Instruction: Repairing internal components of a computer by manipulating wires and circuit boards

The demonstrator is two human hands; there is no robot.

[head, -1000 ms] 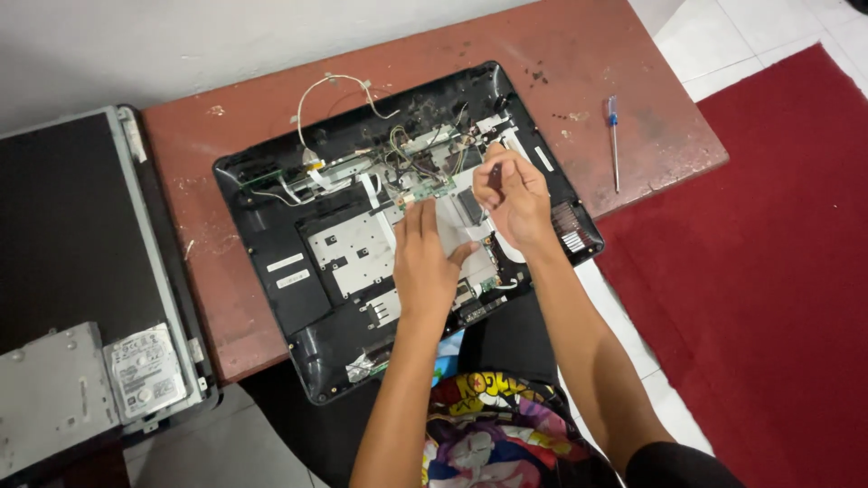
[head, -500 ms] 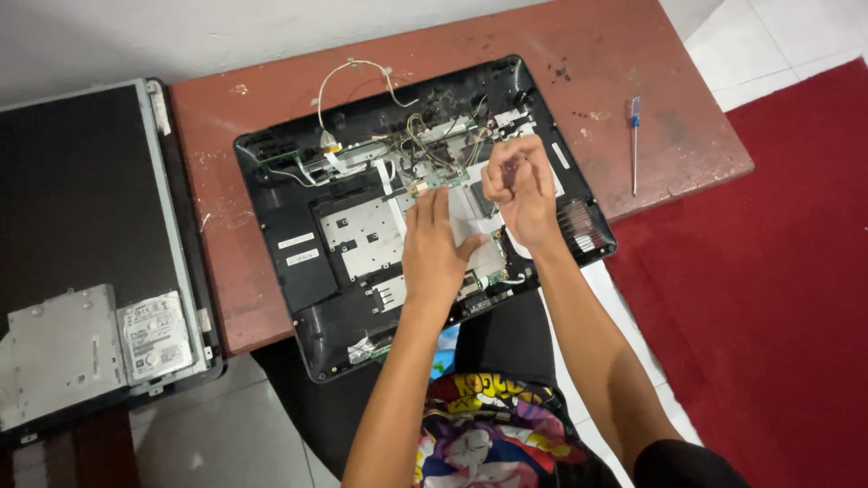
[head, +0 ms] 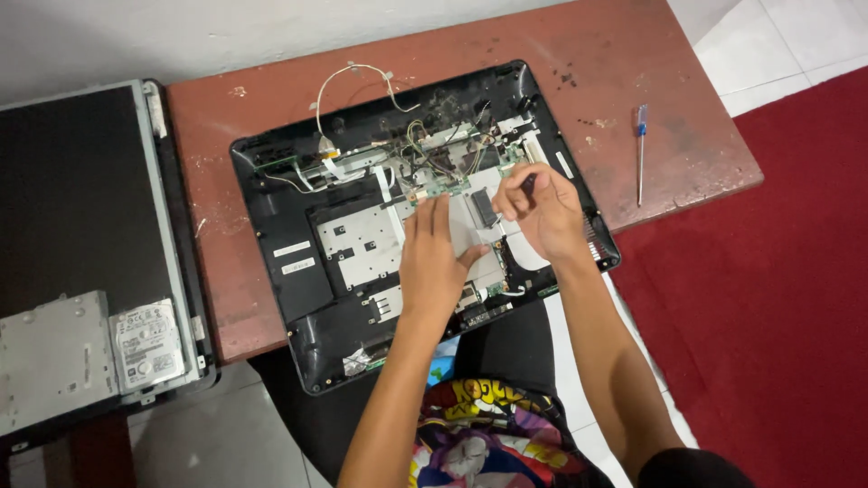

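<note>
Head view looks straight down on an opened laptop base lying at a slant on a reddish-brown table, its near corner hanging past the table's near edge. My left hand lies flat and released, fingers stretched together and pressing down on the green circuit board near the middle of the base. My right hand is curled shut around a small dark tool, which I take to be a screwdriver, its tip hidden behind the fingers just right of the board. To do this well, I judge that I should keep the left palm steady so the board cannot shift, hold the tool upright over its spot, and stay clear of the loose wires bunched at the far side. The base itself is black plastic, stripped of its cover, with silver metal plates on the left half, a white cable looping out over the far rim, and flat ribbon strips across the middle. A second screwdriver with a blue handle rests well apart on the table's right side. At far left a removed screen panel carries a hard drive.
</note>
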